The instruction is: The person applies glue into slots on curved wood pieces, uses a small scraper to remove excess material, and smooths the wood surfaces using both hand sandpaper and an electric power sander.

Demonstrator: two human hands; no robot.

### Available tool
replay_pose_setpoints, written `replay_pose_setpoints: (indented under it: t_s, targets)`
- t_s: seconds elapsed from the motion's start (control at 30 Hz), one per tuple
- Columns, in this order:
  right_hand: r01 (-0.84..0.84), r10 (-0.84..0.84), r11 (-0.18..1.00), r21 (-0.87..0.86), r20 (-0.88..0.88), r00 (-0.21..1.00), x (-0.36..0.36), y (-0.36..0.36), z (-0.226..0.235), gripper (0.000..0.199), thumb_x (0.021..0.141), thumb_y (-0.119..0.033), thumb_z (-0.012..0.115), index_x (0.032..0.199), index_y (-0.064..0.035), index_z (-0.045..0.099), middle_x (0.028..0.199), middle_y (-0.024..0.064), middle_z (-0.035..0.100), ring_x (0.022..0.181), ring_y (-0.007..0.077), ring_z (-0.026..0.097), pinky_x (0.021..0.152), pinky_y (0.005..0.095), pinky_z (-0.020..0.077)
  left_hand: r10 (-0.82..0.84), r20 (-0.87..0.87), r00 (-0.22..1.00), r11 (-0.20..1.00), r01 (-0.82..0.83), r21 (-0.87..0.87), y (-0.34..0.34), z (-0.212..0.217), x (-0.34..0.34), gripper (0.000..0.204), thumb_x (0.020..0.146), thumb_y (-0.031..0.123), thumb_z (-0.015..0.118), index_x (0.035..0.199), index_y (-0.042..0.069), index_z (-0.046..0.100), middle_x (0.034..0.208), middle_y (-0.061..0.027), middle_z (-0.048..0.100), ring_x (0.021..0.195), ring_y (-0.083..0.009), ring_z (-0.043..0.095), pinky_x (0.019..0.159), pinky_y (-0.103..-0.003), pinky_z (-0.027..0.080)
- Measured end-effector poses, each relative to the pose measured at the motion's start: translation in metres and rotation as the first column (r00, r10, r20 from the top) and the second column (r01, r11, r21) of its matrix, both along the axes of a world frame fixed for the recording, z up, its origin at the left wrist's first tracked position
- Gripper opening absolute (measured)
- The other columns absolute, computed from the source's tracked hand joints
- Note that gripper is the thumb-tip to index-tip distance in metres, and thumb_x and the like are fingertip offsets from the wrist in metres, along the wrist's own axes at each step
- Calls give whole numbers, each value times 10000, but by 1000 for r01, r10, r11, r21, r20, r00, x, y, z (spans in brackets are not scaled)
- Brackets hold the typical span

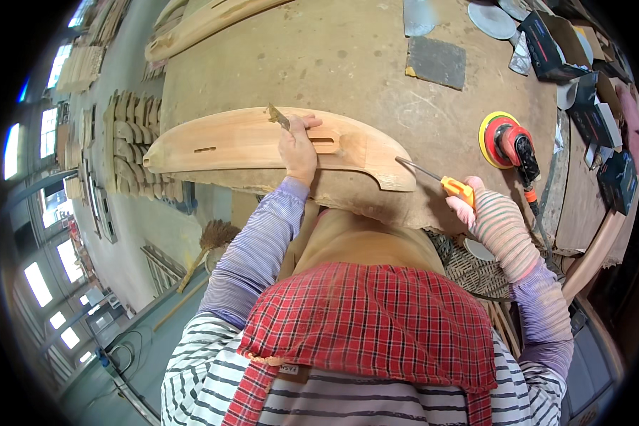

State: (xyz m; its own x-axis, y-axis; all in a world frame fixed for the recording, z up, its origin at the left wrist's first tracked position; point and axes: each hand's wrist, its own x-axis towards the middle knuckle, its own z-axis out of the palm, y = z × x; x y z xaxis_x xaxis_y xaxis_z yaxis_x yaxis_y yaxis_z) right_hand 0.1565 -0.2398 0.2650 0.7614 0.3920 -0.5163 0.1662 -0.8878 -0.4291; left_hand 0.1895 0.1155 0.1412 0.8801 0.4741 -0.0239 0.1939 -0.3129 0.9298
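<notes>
A long, curved wooden piece [248, 135] with slots cut through it lies across the near part of the workbench. My left hand [299, 149] rests on its middle, beside the longer slot, and pinches a small worn brown strip [277, 116] that looks like folded sandpaper. In my right hand [468, 201] is a screwdriver [457, 188] with an orange-yellow handle. Its shaft points left, and the tip meets the wood near the piece's right end. The fingers of my right hand are wrapped around the handle.
On the bench's right lies a red sander [504, 142] with a yellow-rimmed pad and a cable. Beyond are a dark square sheet [436, 62], round discs [491, 21] and open dark boxes [552, 46]. Another wooden piece [213, 28] lies at the far left. Carved parts [131, 142] are stacked left.
</notes>
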Motion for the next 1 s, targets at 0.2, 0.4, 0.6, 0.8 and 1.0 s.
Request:
replay_pose_setpoints:
  t_s: [0.2, 0.4, 0.6, 0.8, 1.0]
  targets:
    - [64, -67, 996, -68, -47, 997, 17, 23, 5, 426, 922, -410, 610, 1180, -82, 519, 770, 217, 650, 733, 403, 645, 626, 455, 484, 35, -17, 999, 995, -36, -91, -1, 2, 0, 586, 1054, 356, 322, 851, -43, 700, 1045, -199, 701, 998, -260, 644, 932, -362, 466]
    - [114, 21, 885, 451, -283, 959, 8, 65, 18, 469, 926, -365, 616, 1293, -98, 499, 871, 228, 654, 821, 419, 641, 698, 450, 508, -37, -21, 999, 990, 34, -136, 19, 15, -13, 435, 1043, 285, 343, 961, 5, 664, 1045, -136, 703, 1006, -232, 630, 925, -357, 458]
    - [-181, 195, 957, 228, -41, 980, 53, 153, 32, 490, 912, -418, 620, 1257, -84, 527, 851, 227, 659, 854, 419, 647, 713, 452, 505, 328, 5, 945, 928, -321, -189, 151, 14, -57, 437, 1057, 337, 330, 1118, 8, 610, 1158, -112, 663, 1096, -201, 609, 918, -321, 452]
    - [-310, 311, 950, -15, 14, 950, 88, 298, 33, 506, 920, -517, 557, 1177, -82, 541, 859, 208, 682, 816, 412, 651, 706, 474, 504, 647, 41, 762, 762, -642, -84, 331, -6, -87, 443, 1046, 338, 358, 1111, -9, 625, 1170, -145, 630, 1106, -259, 571, 988, -356, 411]
    - [-317, 317, 948, 7, 25, 948, 129, 501, -3, 509, 939, -517, 540, 1172, -64, 540, 904, 209, 684, 843, 400, 651, 739, 470, 505, 644, 241, 726, 682, -687, 250, 485, -27, -87, 420, 1040, 324, 368, 1021, -23, 604, 1180, -149, 599, 1167, -265, 513, 1029, -349, 362]
